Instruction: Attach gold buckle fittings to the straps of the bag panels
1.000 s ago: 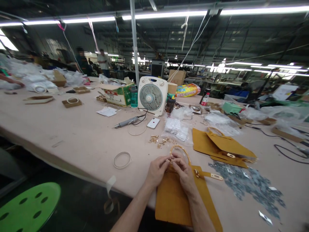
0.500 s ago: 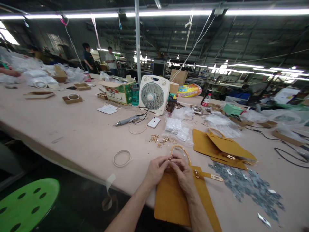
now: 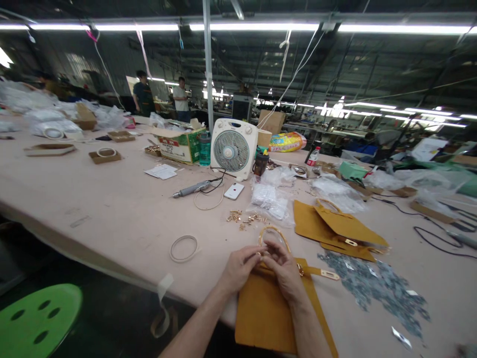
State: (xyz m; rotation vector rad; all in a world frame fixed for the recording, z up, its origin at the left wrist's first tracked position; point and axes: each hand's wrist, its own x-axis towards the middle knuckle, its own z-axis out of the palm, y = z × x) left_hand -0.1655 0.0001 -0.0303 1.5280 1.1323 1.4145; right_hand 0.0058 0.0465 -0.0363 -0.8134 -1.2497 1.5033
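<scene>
My left hand (image 3: 237,270) and my right hand (image 3: 282,268) meet over the top edge of a mustard-yellow handbag (image 3: 263,315). My left thumb and index finger pinch a small gold-coloured metal piece (image 3: 259,254). My right fingers are drawn together right beside it, and what lies between them is hidden. Behind my fingers rises the bag's round handle (image 3: 285,236). A strap with a gold-coloured end plate (image 3: 330,275) points right from the bag. Small gold-coloured metal fittings (image 3: 253,219) lie loose just beyond my hands.
A second mustard-yellow bag (image 3: 339,223) lies to the right, near a heap of small grey pieces (image 3: 376,283). Ahead are a phone (image 3: 234,191), a corded electric screwdriver (image 3: 192,189) and a box fan (image 3: 233,149). A tape roll (image 3: 184,248) sits left; a green stool (image 3: 26,318) stands below.
My fingers have shifted slightly over the bag's top edge, still close together. The whole view has moved a little; the bag stays in place on the table.
</scene>
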